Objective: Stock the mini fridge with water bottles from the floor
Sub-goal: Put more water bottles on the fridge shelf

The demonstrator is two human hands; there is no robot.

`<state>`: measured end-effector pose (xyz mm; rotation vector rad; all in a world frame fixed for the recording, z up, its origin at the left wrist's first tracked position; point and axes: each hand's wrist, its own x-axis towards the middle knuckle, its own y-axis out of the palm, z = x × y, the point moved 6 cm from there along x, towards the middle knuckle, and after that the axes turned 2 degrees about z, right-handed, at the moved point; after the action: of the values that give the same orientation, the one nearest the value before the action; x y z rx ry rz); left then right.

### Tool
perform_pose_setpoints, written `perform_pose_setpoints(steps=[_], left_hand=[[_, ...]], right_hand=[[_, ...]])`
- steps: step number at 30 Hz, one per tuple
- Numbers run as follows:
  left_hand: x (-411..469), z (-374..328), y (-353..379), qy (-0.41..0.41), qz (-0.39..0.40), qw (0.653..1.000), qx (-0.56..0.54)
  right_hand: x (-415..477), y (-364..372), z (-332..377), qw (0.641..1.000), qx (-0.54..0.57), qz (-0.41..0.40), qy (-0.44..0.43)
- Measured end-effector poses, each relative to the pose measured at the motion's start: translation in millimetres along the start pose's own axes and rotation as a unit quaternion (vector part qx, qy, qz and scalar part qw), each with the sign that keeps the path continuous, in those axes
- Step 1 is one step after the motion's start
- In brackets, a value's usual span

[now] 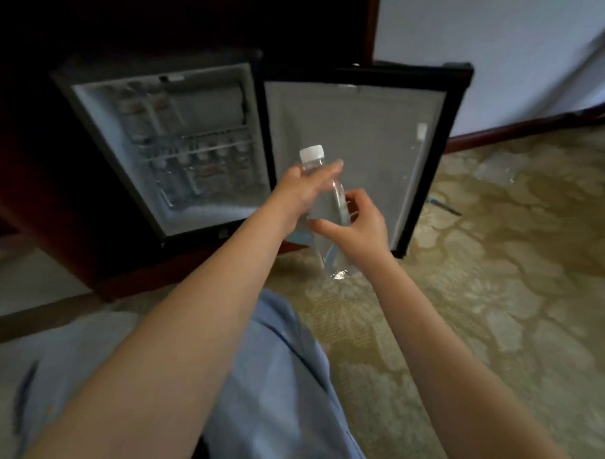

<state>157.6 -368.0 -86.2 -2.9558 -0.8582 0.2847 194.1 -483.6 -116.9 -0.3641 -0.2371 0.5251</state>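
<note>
Mini fridge (102,126) wide open, shelves part-stocked. In front of its door (359,135), the water bottle (331,203) is up off the floor: left hand (295,191) wraps the shoulder, right hand (359,224) curls round mid-body. Smooth, squashy plastic, probably weighty, so grip the body, not the white cap (311,154).

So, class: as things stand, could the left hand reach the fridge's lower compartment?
Probably yes: the door stands wide open and nothing lies between the left hand, gripping the water bottle, and the lower compartment, though bottles already stand at its back.
</note>
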Motion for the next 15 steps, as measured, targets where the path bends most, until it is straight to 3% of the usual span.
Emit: perform_pose_setpoints(steps=[5,9,15], left_hand=[[-20.3,-48.8,-108.2,0.092,-0.117,0.989,0.022],[-46.0,-72.6,-192.5,0.135,-0.203,0.969,0.040],[-84.6,-46.5,-306.8,0.111,-0.299,0.947,0.041]], right_hand=[[15.6,72.8,84.8,0.992,0.011,0.089,-0.083],[22.6,143.2,139.8,0.981,-0.005,0.166,-0.103],[-2.1,261.9,184.4,0.952,-0.046,0.285,-0.105]])
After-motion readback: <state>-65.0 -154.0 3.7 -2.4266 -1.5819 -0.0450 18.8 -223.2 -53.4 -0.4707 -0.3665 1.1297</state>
